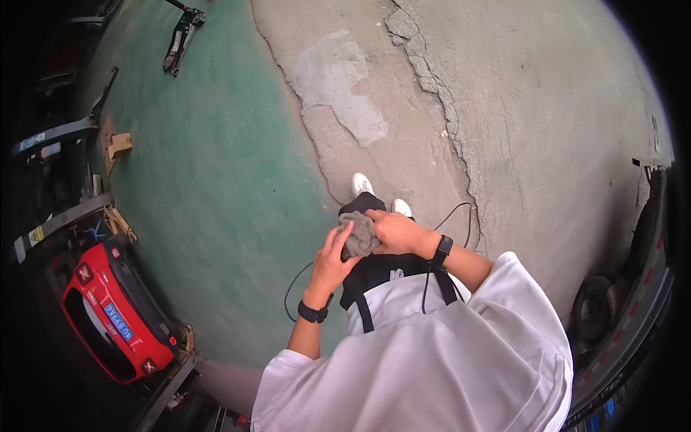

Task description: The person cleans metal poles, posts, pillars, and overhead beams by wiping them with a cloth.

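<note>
A crumpled grey-brown cloth (358,236) is bunched up between my two hands, in front of my waist. My left hand (332,261) grips it from the left, thumb and fingers curled around its edge. From the right, my right hand (396,232) closes on the same cloth, its fingertips partly hidden behind the fabric. Black bands with small devices sit on both wrists, and thin black cables (289,291) loop out beside my body.
A red car (119,313) stands at the lower left near lift arms (57,135). A floor jack (183,42) lies at the upper left, a cardboard box (120,145) below it. Cracks (439,90) run through the concrete. A vehicle with a tyre (594,308) is at right.
</note>
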A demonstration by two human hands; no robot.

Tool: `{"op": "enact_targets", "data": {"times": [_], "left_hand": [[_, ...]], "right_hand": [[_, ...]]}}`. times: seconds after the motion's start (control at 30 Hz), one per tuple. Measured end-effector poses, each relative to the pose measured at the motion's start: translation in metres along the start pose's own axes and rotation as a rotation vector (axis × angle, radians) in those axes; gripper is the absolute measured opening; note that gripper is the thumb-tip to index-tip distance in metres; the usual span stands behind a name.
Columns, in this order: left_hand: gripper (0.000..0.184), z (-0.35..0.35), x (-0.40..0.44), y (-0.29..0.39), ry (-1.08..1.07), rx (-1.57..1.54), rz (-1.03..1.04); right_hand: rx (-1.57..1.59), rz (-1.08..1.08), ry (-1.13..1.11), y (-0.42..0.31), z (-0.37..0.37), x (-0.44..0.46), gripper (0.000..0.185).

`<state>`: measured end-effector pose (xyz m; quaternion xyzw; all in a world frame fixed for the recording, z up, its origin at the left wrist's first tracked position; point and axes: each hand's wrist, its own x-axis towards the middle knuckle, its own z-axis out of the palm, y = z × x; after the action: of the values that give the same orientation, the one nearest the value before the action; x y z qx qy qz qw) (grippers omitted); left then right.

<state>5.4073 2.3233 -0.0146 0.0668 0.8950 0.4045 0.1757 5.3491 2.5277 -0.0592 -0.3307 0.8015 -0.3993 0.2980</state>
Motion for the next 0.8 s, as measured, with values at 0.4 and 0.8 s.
{"op": "enact_targets", "data": {"times": [0.4,0.8], "left_hand": [[0.072,-0.293,0.546,-0.083,0.15,0.078,0.14],[0.07,-0.536,1.031,-0.073,0.289,0.059,0.236]], "right_hand": [[0.307,0.162,0.404,0.117,-0.358,0.434,0.065],[0.395,0.131,0.649,0.224,-0.744,0.78,0.078]]}}
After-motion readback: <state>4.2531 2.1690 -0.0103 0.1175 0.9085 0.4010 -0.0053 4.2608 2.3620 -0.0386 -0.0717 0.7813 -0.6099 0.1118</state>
